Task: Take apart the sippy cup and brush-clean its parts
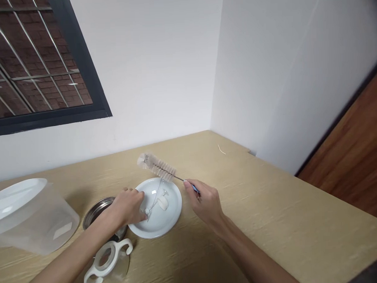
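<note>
My right hand is closed round the blue handle of a bottle brush. Its pale bristles point up and left, above the far rim of a white plate. Over the plate's left side, my left hand has its fingers curled. Beside its thumb shows a small clear piece, but I cannot make out what the fingers hold. A thin wire-like rod slants across the plate from near that thumb. A small white part lies on the plate.
A baby bottle with a white two-handled collar stands below my left forearm. Behind that arm is a round steel dish, partly hidden. A translucent tub with a white lid stands at left. A thin white strip lies far right.
</note>
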The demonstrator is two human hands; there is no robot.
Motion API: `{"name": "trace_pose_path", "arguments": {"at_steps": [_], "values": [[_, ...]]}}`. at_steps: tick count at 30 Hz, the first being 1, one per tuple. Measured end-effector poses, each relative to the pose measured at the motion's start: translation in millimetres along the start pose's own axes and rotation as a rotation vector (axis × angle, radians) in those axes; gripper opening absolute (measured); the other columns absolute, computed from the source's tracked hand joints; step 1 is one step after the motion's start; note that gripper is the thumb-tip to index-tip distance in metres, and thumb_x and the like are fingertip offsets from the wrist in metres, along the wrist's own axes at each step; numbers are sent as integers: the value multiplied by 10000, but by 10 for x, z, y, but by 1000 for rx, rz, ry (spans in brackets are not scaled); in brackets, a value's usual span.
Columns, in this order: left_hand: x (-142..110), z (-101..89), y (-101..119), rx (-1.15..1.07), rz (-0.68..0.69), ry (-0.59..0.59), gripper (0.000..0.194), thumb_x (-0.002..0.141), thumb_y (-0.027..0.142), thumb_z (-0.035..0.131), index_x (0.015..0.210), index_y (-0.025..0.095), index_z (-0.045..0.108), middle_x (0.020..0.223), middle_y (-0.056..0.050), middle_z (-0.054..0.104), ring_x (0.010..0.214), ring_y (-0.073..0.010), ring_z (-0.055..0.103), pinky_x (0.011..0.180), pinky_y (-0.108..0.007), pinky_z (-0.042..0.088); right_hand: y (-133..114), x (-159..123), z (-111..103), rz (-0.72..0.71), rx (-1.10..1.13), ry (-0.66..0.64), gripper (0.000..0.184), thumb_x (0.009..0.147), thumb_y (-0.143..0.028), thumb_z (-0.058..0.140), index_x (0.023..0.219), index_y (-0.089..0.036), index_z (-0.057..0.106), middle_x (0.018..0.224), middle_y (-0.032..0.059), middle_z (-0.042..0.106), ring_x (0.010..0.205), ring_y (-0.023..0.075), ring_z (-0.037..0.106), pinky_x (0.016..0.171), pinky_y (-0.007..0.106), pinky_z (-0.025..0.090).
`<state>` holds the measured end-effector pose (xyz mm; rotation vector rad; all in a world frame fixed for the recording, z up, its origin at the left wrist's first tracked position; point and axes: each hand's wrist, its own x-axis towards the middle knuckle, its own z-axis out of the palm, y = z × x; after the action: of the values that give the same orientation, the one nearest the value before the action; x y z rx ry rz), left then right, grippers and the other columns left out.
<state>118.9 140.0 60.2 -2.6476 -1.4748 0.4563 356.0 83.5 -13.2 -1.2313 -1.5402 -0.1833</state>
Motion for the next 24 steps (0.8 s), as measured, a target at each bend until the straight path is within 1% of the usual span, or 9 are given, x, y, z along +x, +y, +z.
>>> {"name": "trace_pose_path", "arguments": {"at_steps": [5,9,12,15,17,20,22,24], "values": [[2,32,1,3,-18,12,438,721,472,718,996,132,724,1022,-230,751,969,-411,701,853,-458,495,-14,6,-8,2,3,-2,286,1006,-315,486,901,-165,705,691,16,684,552,94,559,559,223,395],[17,58,-4,-8,3,16,428,728,440,709,1012,119,722,1024,-243,747,970,-418,700,863,-481,495,-15,4,-9,5,-2,-2,296,1006,-316,483,881,-166,705,645,3,655,530,90,536,542,225,378],[39,93,-3,-26,12,13,408,729,408,691,1009,113,723,1018,-253,744,961,-428,698,856,-495,496,-4,-5,-3,9,-6,-2,301,1008,-319,478,887,-168,709,682,13,677,549,92,552,556,225,391],[48,116,-3,-59,7,15,346,728,358,669,981,129,724,997,-237,748,956,-417,699,858,-485,495,9,-12,8,11,-13,0,294,1006,-318,486,893,-169,713,697,15,685,563,94,561,573,225,401],[35,104,-24,-97,6,26,341,735,341,652,1002,138,714,1005,-230,743,958,-411,697,841,-478,503,12,-12,12,12,-18,2,295,1006,-319,488,892,-168,714,693,14,684,563,94,561,577,225,404],[-21,48,-125,-179,5,56,399,747,336,638,1103,159,668,1065,-205,729,985,-387,688,808,-456,528,10,-6,11,20,-27,7,312,1009,-328,477,887,-167,715,677,17,680,553,96,560,566,225,402],[-81,13,-241,-236,1,85,433,791,344,608,1195,189,609,1119,-165,717,1028,-341,683,819,-428,545,11,-2,9,25,-30,15,312,1009,-327,474,888,-168,714,681,20,686,556,99,572,567,223,410],[-156,8,-374,-400,0,166,401,839,351,585,1215,214,570,1158,-127,705,1062,-291,684,863,-408,557,10,0,10,24,-28,24,295,1005,-319,481,893,-171,711,708,25,701,571,102,594,575,221,424]]}}
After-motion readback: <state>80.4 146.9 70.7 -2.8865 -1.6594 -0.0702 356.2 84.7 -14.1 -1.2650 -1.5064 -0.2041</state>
